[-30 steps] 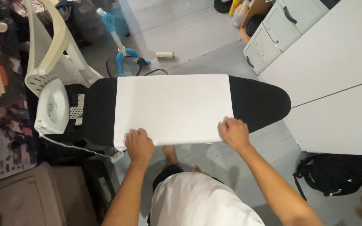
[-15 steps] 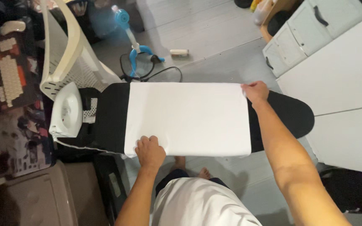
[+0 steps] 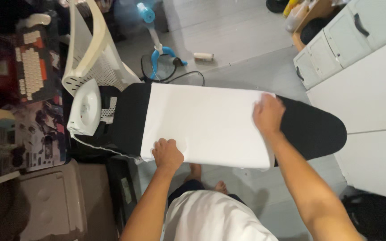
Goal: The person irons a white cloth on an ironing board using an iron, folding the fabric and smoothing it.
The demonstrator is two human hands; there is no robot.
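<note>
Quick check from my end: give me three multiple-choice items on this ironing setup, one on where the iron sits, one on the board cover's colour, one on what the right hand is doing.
1. Where is the iron?
A. on the cloth
B. at the board's left end
C. on the floor

2. What colour is the ironing board cover?
A. black
B. blue
C. striped

3. What is the right hand doing?
A. hanging free
B. holding the iron
C. pressing the cloth's right edge

Answers: B, the white iron rests left of the white cloth; A, the ironing board shows black; C, the right hand lies on the cloth, while the left hand grips its near edge.
</note>
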